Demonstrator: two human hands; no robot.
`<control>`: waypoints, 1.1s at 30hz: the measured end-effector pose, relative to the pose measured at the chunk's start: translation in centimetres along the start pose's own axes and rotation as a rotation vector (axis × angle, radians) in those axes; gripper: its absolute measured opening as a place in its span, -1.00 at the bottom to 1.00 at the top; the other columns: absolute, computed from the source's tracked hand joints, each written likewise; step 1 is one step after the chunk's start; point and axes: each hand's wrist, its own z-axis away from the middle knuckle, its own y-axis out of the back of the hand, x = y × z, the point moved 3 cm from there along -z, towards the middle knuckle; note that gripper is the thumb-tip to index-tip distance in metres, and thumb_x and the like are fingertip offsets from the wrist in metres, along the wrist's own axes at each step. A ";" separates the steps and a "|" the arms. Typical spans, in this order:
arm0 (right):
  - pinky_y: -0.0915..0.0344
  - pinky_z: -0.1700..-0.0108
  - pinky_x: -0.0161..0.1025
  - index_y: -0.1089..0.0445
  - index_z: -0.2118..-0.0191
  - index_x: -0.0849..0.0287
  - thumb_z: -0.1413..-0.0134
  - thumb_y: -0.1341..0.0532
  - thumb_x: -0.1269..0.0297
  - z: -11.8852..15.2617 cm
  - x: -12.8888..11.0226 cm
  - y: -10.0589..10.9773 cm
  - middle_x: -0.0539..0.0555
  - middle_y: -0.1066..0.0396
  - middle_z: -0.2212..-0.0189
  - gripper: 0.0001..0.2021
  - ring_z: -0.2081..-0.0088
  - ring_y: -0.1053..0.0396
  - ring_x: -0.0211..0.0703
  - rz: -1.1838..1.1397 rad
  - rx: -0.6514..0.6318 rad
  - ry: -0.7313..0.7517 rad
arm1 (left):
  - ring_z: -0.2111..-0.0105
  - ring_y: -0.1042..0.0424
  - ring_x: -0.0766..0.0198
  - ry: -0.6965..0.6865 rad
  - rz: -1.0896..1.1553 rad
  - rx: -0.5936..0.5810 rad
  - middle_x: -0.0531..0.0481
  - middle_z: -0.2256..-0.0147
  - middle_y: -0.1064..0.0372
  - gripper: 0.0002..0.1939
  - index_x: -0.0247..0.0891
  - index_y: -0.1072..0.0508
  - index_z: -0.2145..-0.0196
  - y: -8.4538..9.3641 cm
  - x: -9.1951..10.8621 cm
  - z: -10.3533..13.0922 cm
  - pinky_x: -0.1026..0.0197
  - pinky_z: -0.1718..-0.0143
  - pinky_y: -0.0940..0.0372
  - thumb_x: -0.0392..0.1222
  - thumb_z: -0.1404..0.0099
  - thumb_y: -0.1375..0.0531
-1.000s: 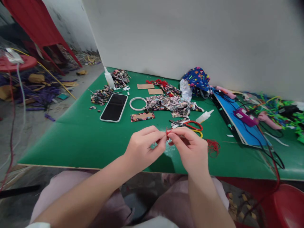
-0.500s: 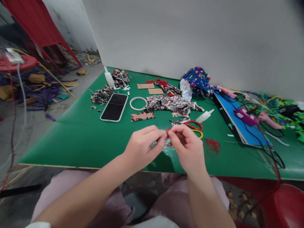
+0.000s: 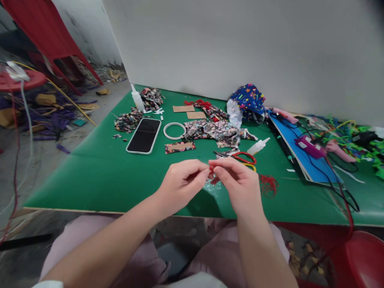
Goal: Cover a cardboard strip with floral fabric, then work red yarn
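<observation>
My left hand (image 3: 186, 179) and my right hand (image 3: 235, 181) meet above the green table, fingertips pinched close together. Between them is a small bit of red thread (image 3: 211, 169), mostly covered by the fingers. Both hands are closed on it. Scissors (image 3: 244, 158) with red and yellow handles lie just beyond my right hand, partly hidden by it. A loose tangle of red thread (image 3: 268, 185) rests on the table to the right of that hand. Ahead of my left hand lies a card strip on floral fabric (image 3: 180, 147).
On the green table (image 3: 99, 182) are a phone (image 3: 144, 136), a white ring (image 3: 174, 131), floral cloth (image 3: 216, 131), a glue bottle (image 3: 258, 146) and another bottle (image 3: 137, 98). A blue folder (image 3: 312, 158), a purple glue gun (image 3: 310, 147) and cables lie at the right. A white wall rises behind.
My fingertips have come closer around the red thread, so its loose ends show less. My right hand has tilted slightly. The things on the table stay in place.
</observation>
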 end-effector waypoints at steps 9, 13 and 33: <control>-0.39 0.43 -0.49 -0.49 0.38 0.03 0.04 -0.28 0.34 0.0 -0.1 -0.1 -0.09 -0.47 0.42 -0.94 0.46 -0.41 -0.40 -0.088 0.007 -0.050 | 0.61 -0.20 0.48 -0.001 -0.023 0.027 0.11 0.59 -0.32 -0.79 -0.30 -0.37 0.56 0.1 0.1 0.0 0.42 0.55 -0.13 -0.37 -0.21 -0.06; -0.42 0.45 -0.42 -0.48 0.40 0.08 0.06 -0.29 0.31 0.1 0.0 -0.1 -0.06 -0.48 0.43 -0.97 0.47 -0.42 -0.35 -0.088 0.016 -0.064 | 0.61 -0.22 0.46 0.025 -0.021 0.049 0.09 0.61 -0.32 -0.77 -0.31 -0.38 0.57 0.2 0.1 0.0 0.40 0.55 -0.15 -0.34 -0.21 -0.06; -0.39 0.50 -0.38 -0.51 0.41 0.08 0.03 -0.26 0.25 -0.3 0.9 -0.1 -0.04 -0.51 0.49 -0.92 0.46 -0.45 -0.28 -0.247 -0.059 -0.179 | 0.60 -0.27 0.47 -0.051 -0.054 0.044 0.08 0.60 -0.35 -0.80 -0.33 -0.43 0.54 0.3 0.2 0.1 0.42 0.56 -0.16 -0.38 -0.19 -0.08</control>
